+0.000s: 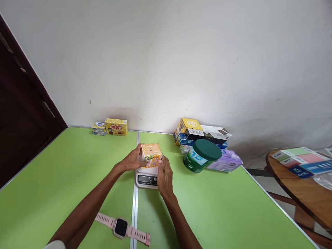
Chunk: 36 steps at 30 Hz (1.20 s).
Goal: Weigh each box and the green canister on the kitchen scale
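An orange, shiny plastic-wrapped pack (151, 152) with green and white print is gripped from both sides. My left hand (133, 159) closes on its left side, and my right hand (165, 174) holds the right side with the thumb on the front. Directly under the pack is a white kitchen scale (147, 180) with a dark display panel; whether the pack touches its plate I cannot tell. The scale's right part is hidden by my right hand. Nearer to me lies a pink smartwatch (121, 228) with its strap spread out.
On the green table (77, 166) two small yellow boxes (116, 127) stand at the back left. Back right are several stacked boxes (207, 133), a green tub (198, 157) and a purple pack (229, 160). A wooden table (306, 188) with cartons stands at the right.
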Motion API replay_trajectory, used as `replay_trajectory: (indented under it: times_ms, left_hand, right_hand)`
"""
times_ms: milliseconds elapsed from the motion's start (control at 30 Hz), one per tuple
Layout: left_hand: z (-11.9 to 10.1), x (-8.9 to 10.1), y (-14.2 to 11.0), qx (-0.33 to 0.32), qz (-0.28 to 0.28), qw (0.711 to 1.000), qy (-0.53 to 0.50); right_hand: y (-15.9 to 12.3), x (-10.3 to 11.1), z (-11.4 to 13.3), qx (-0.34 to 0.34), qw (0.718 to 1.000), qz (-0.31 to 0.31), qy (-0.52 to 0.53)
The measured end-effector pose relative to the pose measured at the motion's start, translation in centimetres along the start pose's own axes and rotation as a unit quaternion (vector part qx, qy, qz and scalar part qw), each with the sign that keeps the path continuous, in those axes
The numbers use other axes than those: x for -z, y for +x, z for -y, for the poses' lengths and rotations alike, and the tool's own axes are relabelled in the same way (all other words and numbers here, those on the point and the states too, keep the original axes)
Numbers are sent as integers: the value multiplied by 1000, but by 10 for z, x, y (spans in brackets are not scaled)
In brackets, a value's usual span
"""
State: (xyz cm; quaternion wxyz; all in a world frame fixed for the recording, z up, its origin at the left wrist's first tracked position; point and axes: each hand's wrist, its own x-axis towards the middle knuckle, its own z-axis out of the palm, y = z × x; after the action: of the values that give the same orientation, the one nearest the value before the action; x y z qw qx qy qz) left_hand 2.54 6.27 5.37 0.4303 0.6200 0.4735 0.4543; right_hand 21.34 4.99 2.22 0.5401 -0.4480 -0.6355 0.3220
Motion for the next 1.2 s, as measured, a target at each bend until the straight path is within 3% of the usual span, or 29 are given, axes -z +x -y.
replay_trajectory:
  times_ms: [67, 200, 333, 400, 500, 967, 1100, 1200]
  left_hand:
    - [0, 5, -4, -2, 8, 1000, 14]
    - [17, 22, -24, 52, -10, 997, -49]
    - [48, 30, -47, 108, -99, 973, -176]
    - [59, 28, -53, 113, -154, 957, -216]
    - [65, 21, -56, 113, -187, 947, -235]
    - [68, 21, -57, 116, -171, 960, -191]
    - [57, 12, -63, 123, -169, 971, -111]
    - [40, -7, -65, 80, -196, 977, 4]
  right_hand:
    - [-1, 7, -7, -13, 1000, 0, 10]
    - [-3, 29, -37, -107, 991, -77, 31]
    - [-6, 38, -63, -170, 976, -103, 88]
    - [-7, 36, -68, -165, 977, -107, 85]
    - [-7, 32, -71, -162, 979, -102, 76]
    - [-8, 32, -69, -178, 974, -117, 73]
    - [-11, 33, -58, -125, 984, -124, 18]
    - [-10, 32, -39, -43, 993, -105, -26]
